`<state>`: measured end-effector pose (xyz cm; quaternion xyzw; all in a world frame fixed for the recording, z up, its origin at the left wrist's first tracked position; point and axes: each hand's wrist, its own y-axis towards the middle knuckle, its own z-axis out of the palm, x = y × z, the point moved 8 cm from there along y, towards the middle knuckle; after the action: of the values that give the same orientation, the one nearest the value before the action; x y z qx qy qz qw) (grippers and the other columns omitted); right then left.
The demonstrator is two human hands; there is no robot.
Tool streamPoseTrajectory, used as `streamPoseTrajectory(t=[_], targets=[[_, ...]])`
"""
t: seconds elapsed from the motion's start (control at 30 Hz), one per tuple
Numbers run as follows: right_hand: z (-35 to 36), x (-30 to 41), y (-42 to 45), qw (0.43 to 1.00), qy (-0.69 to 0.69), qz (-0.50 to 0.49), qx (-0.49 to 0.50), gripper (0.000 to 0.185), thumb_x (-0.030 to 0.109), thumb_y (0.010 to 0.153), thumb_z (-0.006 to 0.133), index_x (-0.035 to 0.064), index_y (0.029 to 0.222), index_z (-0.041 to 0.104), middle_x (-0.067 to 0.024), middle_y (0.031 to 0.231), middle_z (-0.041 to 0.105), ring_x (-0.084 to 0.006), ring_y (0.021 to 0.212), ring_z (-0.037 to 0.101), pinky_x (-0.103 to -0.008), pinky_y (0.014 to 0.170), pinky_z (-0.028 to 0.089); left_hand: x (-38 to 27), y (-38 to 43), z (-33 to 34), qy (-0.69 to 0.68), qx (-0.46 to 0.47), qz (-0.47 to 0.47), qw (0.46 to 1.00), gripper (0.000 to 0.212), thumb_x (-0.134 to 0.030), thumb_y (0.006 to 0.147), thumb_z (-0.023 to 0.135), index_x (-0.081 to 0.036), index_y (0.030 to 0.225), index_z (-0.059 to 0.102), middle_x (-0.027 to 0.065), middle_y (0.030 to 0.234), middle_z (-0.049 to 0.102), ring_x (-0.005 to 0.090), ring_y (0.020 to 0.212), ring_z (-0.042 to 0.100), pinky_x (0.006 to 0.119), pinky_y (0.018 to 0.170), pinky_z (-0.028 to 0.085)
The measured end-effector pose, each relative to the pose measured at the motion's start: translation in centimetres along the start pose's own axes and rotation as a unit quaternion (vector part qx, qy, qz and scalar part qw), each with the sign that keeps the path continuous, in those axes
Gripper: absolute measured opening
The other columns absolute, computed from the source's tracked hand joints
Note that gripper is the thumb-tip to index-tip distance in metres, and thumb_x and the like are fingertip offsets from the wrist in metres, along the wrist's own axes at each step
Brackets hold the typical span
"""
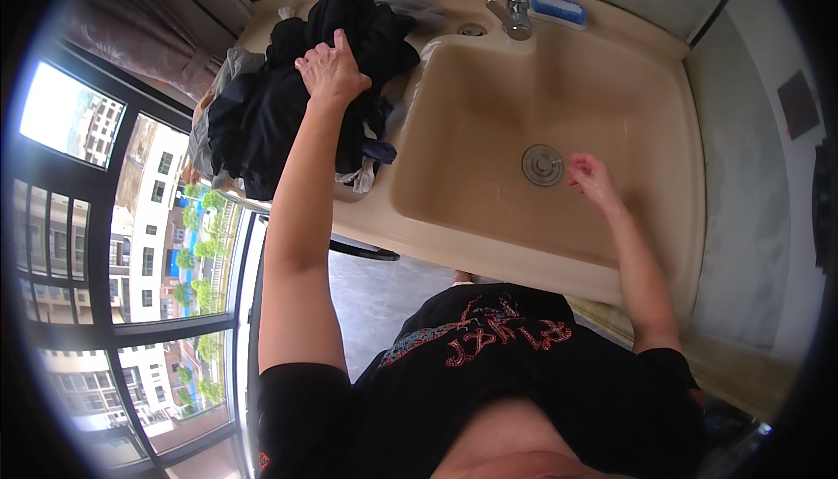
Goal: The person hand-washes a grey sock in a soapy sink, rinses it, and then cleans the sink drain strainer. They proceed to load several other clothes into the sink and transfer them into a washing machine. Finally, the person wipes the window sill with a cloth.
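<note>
My left hand (330, 73) rests on a heap of black clothing (262, 125) at the sink's left side. Its thumb and forefinger are spread apart, and the skin looks wet. My right hand (589, 175) hangs over the beige sink basin (458, 178), just right of the round drain strainer (542, 165). Its fingers are curled in, and no object shows in them. Grey cloth (239, 63) and a dark blue piece of fabric (378, 150) stick out from under the black clothing. The underside of the heap is hidden.
A chrome faucet (517, 17) stands at the basin's back edge, beside a blue-and-white scrub brush (558, 10). Left of it is a small round drain fitting (471, 29). A framed window (118, 217) and a curtain (144, 40) are on the left; a wall (740, 171) borders the right.
</note>
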<state>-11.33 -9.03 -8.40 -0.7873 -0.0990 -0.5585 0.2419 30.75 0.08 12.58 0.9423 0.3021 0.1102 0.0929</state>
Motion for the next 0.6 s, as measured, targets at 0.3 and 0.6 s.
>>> streamPoseTrajectory(t=[0.3, 0.6], targets=[[-1.1, -1.2, 1.4, 1.000, 0.008, -0.020, 0.020, 0.020, 0.004, 0.081, 0.055, -0.0032, 0.100, 0.055, -0.0078, 0.077, 0.060, -0.0114, 0.058, 0.058, -0.0240, 0.050, 0.047, -2.4, -0.7, -1.9, -0.114, -0.087, 0.096, 0.985, 0.027, -0.003, 0.064, 0.055, -0.011, 0.089, 0.060, 0.0116, 0.087, 0.063, 0.0313, 0.088, 0.059, 0.041, 0.075, 0.047], [-2.2, 4.0, -1.9, 0.994, 0.099, -0.051, -0.005, 0.030, 0.027, 0.089, 0.047, 0.0027, 0.105, 0.055, -0.0060, 0.093, 0.061, -0.0151, 0.081, 0.060, -0.0300, 0.070, 0.049, -19.2, -18.1, -8.3, -0.355, -0.070, 0.529, 0.767, 0.028, -0.002, 0.057, 0.057, -0.011, 0.083, 0.060, 0.0074, 0.075, 0.053, 0.0286, 0.074, 0.054, 0.037, 0.066, 0.046]])
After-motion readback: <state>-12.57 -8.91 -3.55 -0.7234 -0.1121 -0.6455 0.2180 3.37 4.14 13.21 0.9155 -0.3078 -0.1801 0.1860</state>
